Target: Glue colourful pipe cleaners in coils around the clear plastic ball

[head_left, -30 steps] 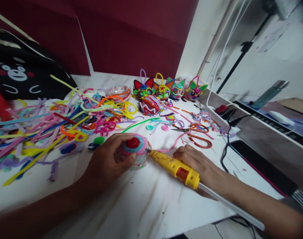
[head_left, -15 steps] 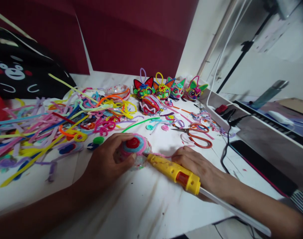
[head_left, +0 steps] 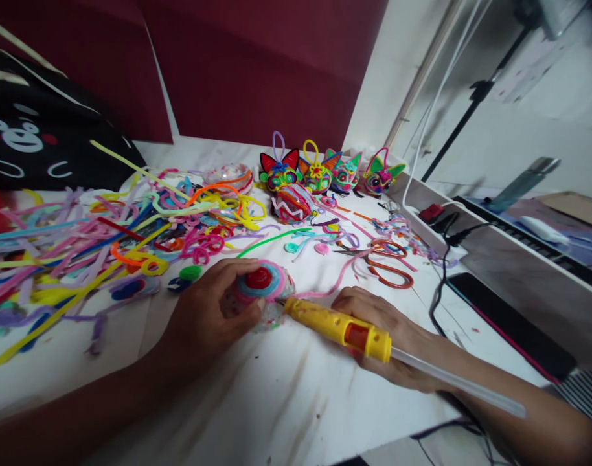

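My left hand [head_left: 218,301] is closed round a clear ball [head_left: 275,316] whose top is covered by coiled pipe cleaner in pink and blue with a red centre. In my right hand [head_left: 378,323] is a yellow hot glue gun [head_left: 330,321], a long glue stick [head_left: 456,380] sticking out of its back end. The gun's tip meets the ball's side at the edge of the coil, though whether glue is coming out I cannot tell. From the coil a pink pipe cleaner [head_left: 332,285] trails away to the right, past the gun, toward the orange-handled scissors [head_left: 390,262].
Loose coloured pipe cleaners [head_left: 106,249] are heaped on the left, beside a black bag [head_left: 53,136]. Several eared cat-like ornaments [head_left: 318,175] stand at the back, with a striped ball [head_left: 292,203] before them. A black phone-like slab [head_left: 510,327] and cables lie on the right.
The glue gun's tip has shifted slightly left along the coil's edge, and its back end has risen a little. The pink pipe cleaner's loose end now curves up toward the scissors.
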`<state>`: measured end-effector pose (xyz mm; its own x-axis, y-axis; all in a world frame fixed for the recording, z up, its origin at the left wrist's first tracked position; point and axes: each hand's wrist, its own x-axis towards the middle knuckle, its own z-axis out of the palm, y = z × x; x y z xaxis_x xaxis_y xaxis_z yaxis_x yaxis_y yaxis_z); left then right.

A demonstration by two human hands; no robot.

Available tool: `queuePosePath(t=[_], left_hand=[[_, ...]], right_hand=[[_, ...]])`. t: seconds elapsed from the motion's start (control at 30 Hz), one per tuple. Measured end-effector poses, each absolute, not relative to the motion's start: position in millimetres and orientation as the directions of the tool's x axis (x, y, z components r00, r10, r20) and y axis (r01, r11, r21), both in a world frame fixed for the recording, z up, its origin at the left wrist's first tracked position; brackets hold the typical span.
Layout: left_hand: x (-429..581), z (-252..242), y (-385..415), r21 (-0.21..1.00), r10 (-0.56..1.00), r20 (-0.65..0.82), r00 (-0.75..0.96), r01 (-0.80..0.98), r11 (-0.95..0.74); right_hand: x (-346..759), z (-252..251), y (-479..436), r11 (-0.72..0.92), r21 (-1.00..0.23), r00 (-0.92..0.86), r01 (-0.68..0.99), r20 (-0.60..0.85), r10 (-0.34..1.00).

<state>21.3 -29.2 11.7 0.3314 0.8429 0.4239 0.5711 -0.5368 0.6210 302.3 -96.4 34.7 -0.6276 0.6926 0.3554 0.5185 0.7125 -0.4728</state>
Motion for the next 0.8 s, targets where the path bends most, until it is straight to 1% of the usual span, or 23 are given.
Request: queuePosePath(t=[0.2,0.43,0.8], left_hand=[[22.2,14.7,-30.0,0.613,0.843,0.423,0.333,0.58,-0.537],[21.5,10.9,-28.6,0.602,0.84,0.432,0.327,0.59,-0.539],[20.4,12.0,-28.4,0.57,0.824,0.451,0.342,0.6,-0.561]], right_hand=[[304.5,34.8,-96.0,0.677,-0.538,-0.617,0.502,0.325,0.716],[307.0,37.4,-96.5,0.681,-0.507,-0.615,0.528,0.325,0.719],[311.1,37.2,-95.7,0.671,-0.49,-0.605,0.556,0.315,0.732]])
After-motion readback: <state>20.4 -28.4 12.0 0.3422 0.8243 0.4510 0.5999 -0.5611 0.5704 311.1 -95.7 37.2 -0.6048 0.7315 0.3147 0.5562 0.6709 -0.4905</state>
